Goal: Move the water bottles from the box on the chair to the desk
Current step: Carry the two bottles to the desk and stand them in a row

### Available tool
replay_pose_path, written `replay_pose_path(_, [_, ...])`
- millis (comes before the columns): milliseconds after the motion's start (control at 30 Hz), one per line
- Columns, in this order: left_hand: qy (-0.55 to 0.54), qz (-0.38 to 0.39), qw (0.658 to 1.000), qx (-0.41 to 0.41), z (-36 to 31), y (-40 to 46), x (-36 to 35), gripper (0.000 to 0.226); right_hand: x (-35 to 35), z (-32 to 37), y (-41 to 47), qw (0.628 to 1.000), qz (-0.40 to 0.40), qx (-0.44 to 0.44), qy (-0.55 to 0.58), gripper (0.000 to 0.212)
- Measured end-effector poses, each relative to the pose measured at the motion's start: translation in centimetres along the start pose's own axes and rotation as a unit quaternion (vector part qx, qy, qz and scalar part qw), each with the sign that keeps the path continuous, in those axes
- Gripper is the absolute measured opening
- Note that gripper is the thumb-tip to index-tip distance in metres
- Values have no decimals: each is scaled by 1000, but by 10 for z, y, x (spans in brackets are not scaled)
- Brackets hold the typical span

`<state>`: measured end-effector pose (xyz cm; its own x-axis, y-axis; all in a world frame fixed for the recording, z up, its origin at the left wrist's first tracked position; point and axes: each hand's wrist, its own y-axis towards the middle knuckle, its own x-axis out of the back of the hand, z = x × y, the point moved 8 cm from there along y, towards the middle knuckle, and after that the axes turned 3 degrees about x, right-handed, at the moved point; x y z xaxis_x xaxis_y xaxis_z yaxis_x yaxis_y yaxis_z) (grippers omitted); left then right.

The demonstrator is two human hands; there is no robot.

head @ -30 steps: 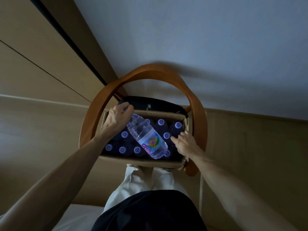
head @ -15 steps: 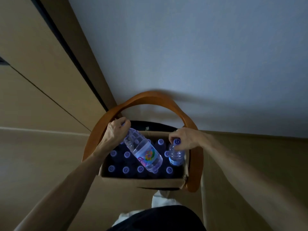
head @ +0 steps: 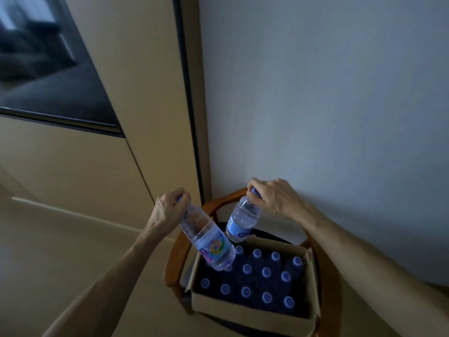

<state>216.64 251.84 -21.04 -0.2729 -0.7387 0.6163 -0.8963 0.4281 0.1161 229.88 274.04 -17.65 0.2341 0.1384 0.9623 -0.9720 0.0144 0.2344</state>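
Observation:
My left hand (head: 170, 208) grips the cap end of a clear water bottle (head: 209, 242) with a colourful label, which hangs tilted above the box. My right hand (head: 274, 198) holds a second, smaller-looking clear bottle (head: 243, 221) by its neck, also lifted clear of the box. Below them an open cardboard box (head: 252, 310) sits on a round wooden chair (head: 175, 259). Several more bottles with blue caps (head: 266, 272) stand upright inside the box. The desk is not in view.
A pale wall (head: 328, 105) rises behind the chair. To the left stands a beige panelled wall (head: 73, 171) with a dark vertical strip (head: 192, 105) and a dark glass screen (head: 48, 76). Beige floor (head: 48, 251) spreads to the left of the chair.
Both hands have lifted their bottles up out of the box. My right hand, empty a second ago, took hold of a bottle. My head has raised, showing more wall.

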Motion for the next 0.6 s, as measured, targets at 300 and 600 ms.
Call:
replay_pose_path(300, [58, -138, 989, -21, 43, -23, 182, 31, 38, 141, 125, 981, -119, 13, 152, 20])
replay_pose_path(600, [98, -268, 958, 26, 102, -58, 343, 26, 48, 298, 227, 958, -145, 102, 227, 24])
